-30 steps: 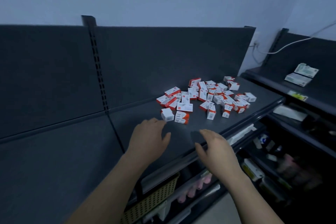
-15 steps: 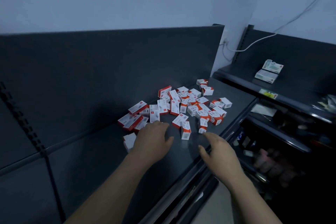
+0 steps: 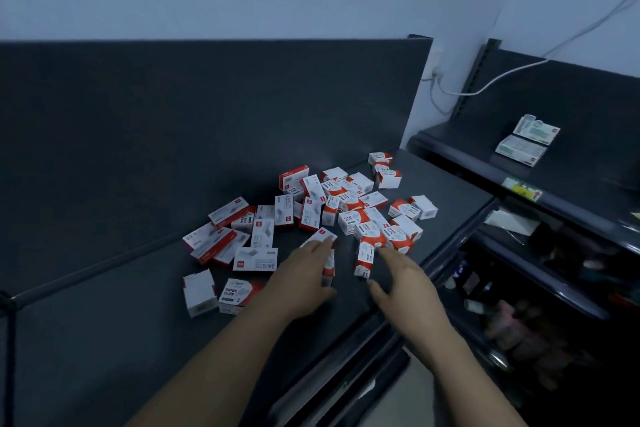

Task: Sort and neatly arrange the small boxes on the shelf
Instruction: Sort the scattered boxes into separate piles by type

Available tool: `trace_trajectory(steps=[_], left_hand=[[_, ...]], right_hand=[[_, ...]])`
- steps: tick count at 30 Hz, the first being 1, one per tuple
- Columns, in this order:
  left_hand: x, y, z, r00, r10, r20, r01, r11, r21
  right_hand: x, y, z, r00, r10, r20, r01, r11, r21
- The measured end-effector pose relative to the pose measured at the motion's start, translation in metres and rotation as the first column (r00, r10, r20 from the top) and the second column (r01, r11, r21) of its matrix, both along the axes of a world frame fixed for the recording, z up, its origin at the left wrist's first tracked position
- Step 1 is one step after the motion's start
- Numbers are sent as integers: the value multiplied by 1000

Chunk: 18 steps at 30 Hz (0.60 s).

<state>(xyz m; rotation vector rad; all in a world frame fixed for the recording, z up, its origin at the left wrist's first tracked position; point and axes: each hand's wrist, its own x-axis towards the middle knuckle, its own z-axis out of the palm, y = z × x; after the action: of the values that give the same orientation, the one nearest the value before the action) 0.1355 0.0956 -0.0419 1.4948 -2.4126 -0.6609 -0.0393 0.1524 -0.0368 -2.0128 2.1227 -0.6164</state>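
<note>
Dim bluish flat light, soft shadows only; lower shelves [image 3: 519, 319] right of the right hand [image 3: 403, 282] blurred, wide-angle bending at edges.

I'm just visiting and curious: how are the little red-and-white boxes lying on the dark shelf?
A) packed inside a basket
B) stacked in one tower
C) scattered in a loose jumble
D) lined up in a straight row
C: the small boxes lie at all angles on the shelf, some overlapping, with the left hand and right hand open at the jumble's near edge.
</note>
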Motion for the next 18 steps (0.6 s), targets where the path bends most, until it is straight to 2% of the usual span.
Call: trace_trajectory(steps=[3,11,18], left_hand=[[-5,4,-7,999,52,-8,-53,997,-63],[0,29,-13,964,237,-118,-245,968,-56],[21,63,-9,896,379,-233,-407,909,-85]], right_hand=[[-8,-17,-1,995,95,15,-94,995,-27],[-15,-45,-15,977,206,-47,-204,978,37],[1,-34,-12,944,297,144,-300,954,-2]])
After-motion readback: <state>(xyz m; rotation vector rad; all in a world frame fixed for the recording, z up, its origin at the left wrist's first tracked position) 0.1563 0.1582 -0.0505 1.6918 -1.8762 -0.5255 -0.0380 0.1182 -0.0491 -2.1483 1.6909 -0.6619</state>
